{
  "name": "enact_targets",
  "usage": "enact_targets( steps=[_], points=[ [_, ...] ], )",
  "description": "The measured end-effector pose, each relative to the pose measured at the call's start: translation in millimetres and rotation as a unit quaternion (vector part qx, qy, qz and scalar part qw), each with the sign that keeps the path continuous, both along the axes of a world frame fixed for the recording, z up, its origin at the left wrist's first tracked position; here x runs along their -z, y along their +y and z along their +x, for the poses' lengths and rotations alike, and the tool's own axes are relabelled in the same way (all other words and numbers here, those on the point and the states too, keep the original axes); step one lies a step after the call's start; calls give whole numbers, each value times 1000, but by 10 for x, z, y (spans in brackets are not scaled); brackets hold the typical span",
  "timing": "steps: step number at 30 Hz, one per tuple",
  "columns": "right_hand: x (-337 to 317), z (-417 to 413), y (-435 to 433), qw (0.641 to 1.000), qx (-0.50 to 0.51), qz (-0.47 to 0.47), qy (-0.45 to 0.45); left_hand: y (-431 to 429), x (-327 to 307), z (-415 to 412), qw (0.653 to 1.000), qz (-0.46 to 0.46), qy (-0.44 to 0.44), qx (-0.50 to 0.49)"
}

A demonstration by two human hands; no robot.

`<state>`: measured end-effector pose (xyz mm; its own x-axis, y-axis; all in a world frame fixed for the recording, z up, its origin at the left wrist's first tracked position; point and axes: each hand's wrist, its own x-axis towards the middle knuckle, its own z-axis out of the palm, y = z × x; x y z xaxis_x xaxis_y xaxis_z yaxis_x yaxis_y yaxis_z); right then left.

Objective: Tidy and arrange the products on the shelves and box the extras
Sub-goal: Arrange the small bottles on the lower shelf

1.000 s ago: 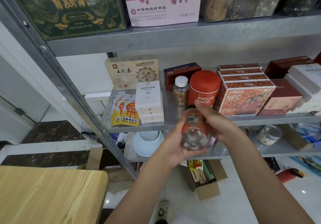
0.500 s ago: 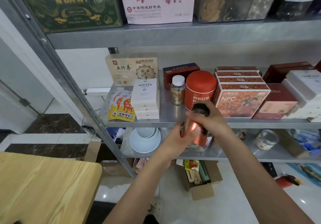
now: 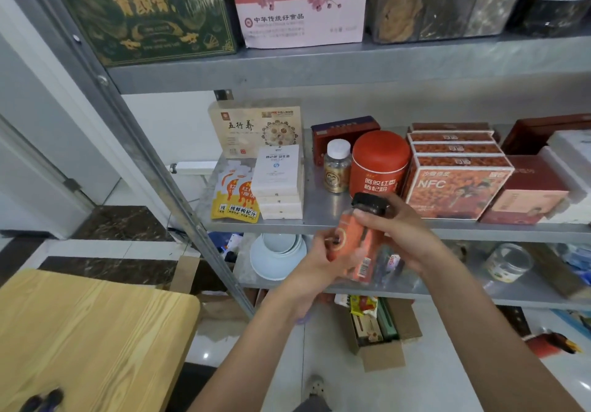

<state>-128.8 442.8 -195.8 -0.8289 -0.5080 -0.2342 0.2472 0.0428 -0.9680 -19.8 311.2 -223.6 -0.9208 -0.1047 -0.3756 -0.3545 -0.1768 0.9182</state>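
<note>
Both hands grip jar (image 3: 358,245), left hand (image 3: 323,264) low, right hand (image 3: 396,235) near cap; axis near-upright, shelf gap (image 3: 323,207) just beyond.

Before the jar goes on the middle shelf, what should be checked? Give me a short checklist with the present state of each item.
1. Both hands hold the jar: left hand, right hand: ok.
2. Black lid on: ok; tightness: cannot tell.
3. Bare spot on middle shelf, in front of small bottle: ok.
4. Jar upright: not ok, tilted.
5. Red canister close beside the spot: not ok.
</note>
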Motion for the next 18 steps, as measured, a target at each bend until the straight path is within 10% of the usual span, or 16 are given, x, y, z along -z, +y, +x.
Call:
enact_targets(
  steps=[7,14,18],
  points=[
    [-117,-263,-24,980,-136,-125,-73,-280,-80,-155,961,274,44,18],
    [-61,-316,-318,996,55,-11,71,-421,-31,-451,997,-60,57,2],
    [-39,-368,-277,998,-24,-30,51,-564,106,-483,993,95,68,36]
  ],
)
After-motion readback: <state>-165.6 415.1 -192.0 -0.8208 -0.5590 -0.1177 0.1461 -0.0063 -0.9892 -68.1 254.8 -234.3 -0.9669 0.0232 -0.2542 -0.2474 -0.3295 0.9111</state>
